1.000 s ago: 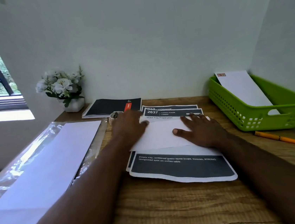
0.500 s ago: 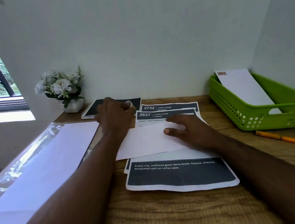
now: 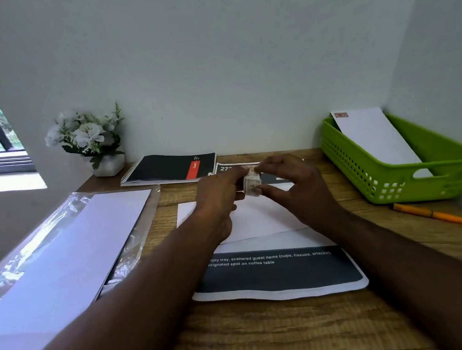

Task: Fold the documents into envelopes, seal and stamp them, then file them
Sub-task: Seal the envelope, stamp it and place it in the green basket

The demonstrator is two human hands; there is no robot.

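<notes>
A white envelope (image 3: 260,217) lies on a stack of printed documents (image 3: 278,273) with dark panels, in the middle of the wooden desk. Just above its far edge both hands pinch a small roll of stamps (image 3: 251,182). My left hand (image 3: 218,196) holds the roll from the left. My right hand (image 3: 291,188) grips it from the right, thumb below and fingers on top. A stamped white envelope (image 3: 375,138) leans in the green basket (image 3: 397,181) at the right.
A pack of white envelopes in clear plastic (image 3: 68,251) lies at the left. A black spiral notebook (image 3: 168,169) and a small pot of white flowers (image 3: 90,142) stand at the back. An orange pencil (image 3: 444,216) lies by the basket. Walls close the back and right.
My left hand reached back to the notebook and brought a stamp roll over the envelope. My right hand lifted off the envelope and joined it on the roll.
</notes>
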